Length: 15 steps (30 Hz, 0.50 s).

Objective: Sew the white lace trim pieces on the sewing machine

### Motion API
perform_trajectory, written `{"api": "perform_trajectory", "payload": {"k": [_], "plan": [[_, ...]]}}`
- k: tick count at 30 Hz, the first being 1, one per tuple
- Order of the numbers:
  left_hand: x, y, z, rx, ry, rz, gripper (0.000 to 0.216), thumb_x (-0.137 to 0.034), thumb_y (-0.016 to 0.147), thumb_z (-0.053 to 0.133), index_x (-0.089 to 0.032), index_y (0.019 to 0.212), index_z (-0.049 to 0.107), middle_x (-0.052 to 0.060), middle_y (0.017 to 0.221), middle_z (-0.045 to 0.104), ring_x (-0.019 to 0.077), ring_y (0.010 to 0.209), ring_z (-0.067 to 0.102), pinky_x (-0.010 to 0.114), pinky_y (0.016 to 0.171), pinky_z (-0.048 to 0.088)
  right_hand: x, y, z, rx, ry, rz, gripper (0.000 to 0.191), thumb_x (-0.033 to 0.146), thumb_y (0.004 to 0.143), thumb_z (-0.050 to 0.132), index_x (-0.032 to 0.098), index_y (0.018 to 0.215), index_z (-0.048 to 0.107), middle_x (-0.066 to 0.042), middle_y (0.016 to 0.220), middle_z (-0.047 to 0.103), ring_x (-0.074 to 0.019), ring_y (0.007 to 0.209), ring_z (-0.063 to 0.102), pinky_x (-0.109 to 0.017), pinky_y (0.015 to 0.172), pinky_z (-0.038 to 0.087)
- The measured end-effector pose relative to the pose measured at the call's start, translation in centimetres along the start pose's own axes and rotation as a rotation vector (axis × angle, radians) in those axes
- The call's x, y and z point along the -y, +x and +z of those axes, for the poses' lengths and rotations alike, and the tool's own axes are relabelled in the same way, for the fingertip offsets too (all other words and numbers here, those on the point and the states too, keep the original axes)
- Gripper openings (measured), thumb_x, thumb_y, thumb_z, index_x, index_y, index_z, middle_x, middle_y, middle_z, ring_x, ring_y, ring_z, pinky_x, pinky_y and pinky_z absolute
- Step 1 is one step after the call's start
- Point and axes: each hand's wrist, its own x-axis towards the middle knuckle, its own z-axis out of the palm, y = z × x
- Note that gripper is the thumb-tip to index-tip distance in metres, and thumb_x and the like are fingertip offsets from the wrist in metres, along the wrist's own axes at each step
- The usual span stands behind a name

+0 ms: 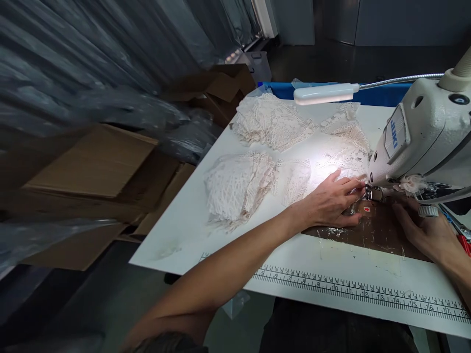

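Note:
My left hand [333, 200] lies on the sewing plate beside the presser foot [372, 193], fingers stretched out and thumb apart. Its fingertips touch the edge of a white lace piece [344, 152] that spreads away behind the needle area. My right hand [423, 229] rests to the right of the foot, thumb spread from the fingers. Part of that hand is hidden beneath the head of the white sewing machine [423, 132], and no cloth shows in it. Loose thread ends lie on the brown plate [382, 230].
Two lace piles [272, 120] [239, 186] and a smaller lace piece [294, 179] lie left on the white table [176, 240]. A lamp [326, 93] hangs over the back edge. Printed ruler marks [331, 287] run along the front. Cardboard boxes [91, 159] stand at left; red-handled scissors [464, 244] lie far right.

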Motion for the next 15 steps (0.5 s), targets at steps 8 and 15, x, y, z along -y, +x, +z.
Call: {"api": "perform_trajectory", "payload": {"k": [8,15], "plan": [[-0.2,0.1,0.3,-0.061,0.005,-0.098,0.041,-0.036,0.1,0.034,-0.013,0.128,0.051,0.017,0.138,0.051,0.027,0.122,0.053,0.058,0.108,0.034,0.4,-0.4,-0.3,-0.03,-0.009,-0.088,0.028,0.036,0.093,0.045,0.019,0.092,0.066,-0.009,0.097,0.066,-0.0232,0.093,0.064,-0.034,0.075,0.054],[2.1,2.4,0.5,0.122,0.054,-0.262,0.043,-0.035,0.099,0.033,-0.016,0.135,0.047,0.017,0.143,0.046,0.0358,0.133,0.042,0.066,0.105,0.031,2.1,-0.8,-1.3,-0.042,-0.036,-0.367,0.025,0.028,0.096,0.047,0.019,0.083,0.066,-0.002,0.074,0.067,-0.0131,0.061,0.063,-0.025,0.054,0.049]]}}
